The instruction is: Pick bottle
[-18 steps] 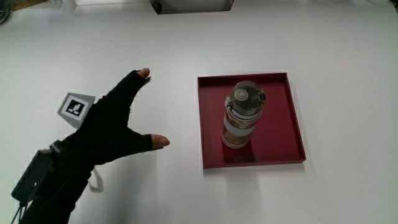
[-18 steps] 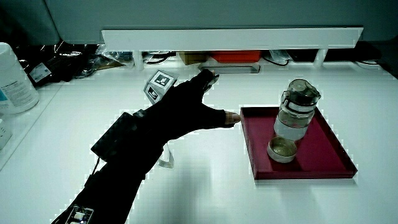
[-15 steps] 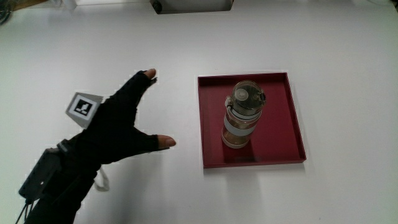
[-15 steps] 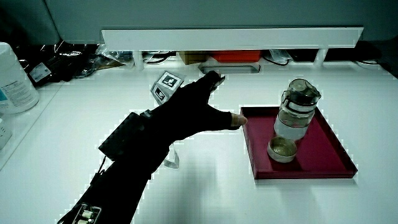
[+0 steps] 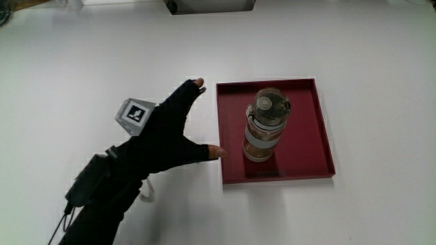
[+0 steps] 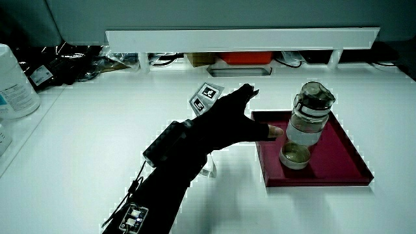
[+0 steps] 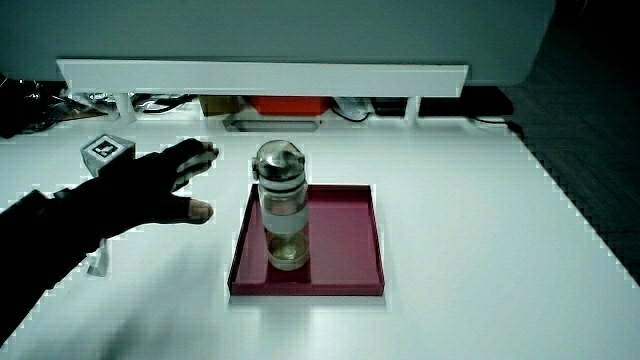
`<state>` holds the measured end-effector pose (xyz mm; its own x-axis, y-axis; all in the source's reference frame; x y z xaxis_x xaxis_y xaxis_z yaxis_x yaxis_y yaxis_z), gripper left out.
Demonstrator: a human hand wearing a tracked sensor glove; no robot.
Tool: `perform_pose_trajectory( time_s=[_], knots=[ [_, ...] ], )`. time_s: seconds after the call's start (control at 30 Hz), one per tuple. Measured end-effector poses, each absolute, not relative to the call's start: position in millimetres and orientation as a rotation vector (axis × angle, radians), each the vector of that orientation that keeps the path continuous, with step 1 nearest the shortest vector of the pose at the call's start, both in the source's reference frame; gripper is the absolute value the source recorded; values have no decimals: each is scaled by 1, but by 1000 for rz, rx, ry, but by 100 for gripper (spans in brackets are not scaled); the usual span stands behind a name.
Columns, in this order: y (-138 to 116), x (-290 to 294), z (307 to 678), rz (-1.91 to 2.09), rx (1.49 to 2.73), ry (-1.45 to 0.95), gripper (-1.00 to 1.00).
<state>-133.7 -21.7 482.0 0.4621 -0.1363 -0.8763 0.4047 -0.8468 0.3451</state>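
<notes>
My hand (image 5: 165, 133) has moved across the desk (image 5: 102, 54) to the tray's (image 5: 306, 129) edge at centre frame, grip spread and empty; the bottle (image 5: 266, 126) stands upright in the tray, nearly within reach.

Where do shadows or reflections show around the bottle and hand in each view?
Main view: the glossy tray faintly mirrors the bottle; no strong shadows. In both side views: a soft grey shadow lies on the table under the forearm of the hand.
</notes>
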Motion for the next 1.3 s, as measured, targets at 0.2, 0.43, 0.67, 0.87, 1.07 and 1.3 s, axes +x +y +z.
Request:
perform_pose_trajectory(
  time_s=[0.2,0.43,0.67,0.87,1.07,1.3],
  knots=[
    [-18,-119,501,-1425,2163,202,0],
    [-13,-96,526,-1473,2124,198,0],
    [-1,-78,541,-1445,2141,188,0],
    [4,-75,544,-1500,2112,136,0],
    [4,-73,543,-1492,2134,144,0],
    [4,-67,539,-1462,2179,148,14]
  ],
)
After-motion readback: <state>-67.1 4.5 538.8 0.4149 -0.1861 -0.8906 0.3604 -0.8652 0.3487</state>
